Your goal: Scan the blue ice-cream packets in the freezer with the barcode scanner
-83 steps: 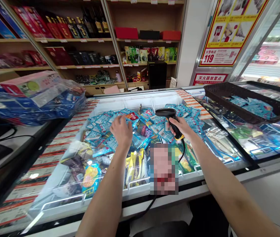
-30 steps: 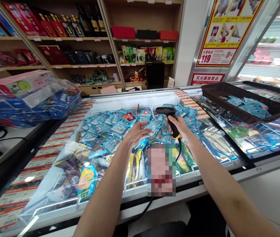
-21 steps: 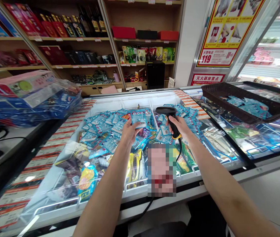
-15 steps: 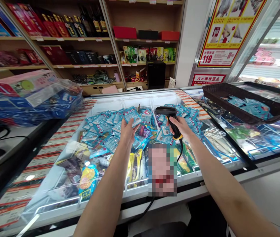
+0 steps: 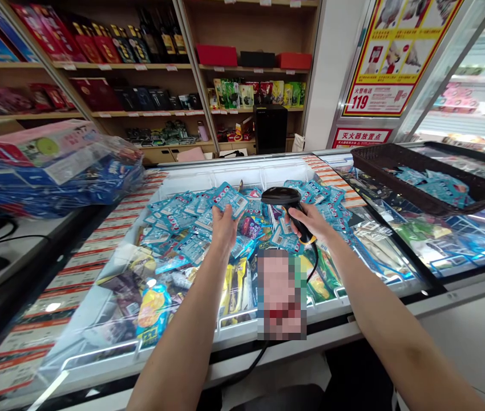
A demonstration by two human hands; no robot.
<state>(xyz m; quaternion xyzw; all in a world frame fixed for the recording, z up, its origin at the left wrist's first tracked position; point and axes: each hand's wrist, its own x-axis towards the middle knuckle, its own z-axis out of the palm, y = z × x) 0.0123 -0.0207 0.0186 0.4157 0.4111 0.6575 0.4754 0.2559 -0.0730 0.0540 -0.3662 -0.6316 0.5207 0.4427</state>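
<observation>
Pinched by its lower edge, a blue snack packet is in my left hand, with its barcode corner facing right. My right hand is wrapped round the handle of a black and yellow barcode scanner. The scanner's head points left toward the packet, a small gap away. Many similar blue packets lie spread over the glass top of a chest freezer beneath both hands. From the scanner's handle a black cable hangs down toward the front edge.
A dark brown basket holding more blue packets stands on the right. Plastic-wrapped boxes are stacked at the left. Shelves with bottles and a black box-shaped unit stand behind. A blurred pinkish object lies near the front edge.
My right hand has brought the scanner a little left, closer to the packet. My left hand has shifted slightly right, and its packet is turned and tilted a bit differently.
</observation>
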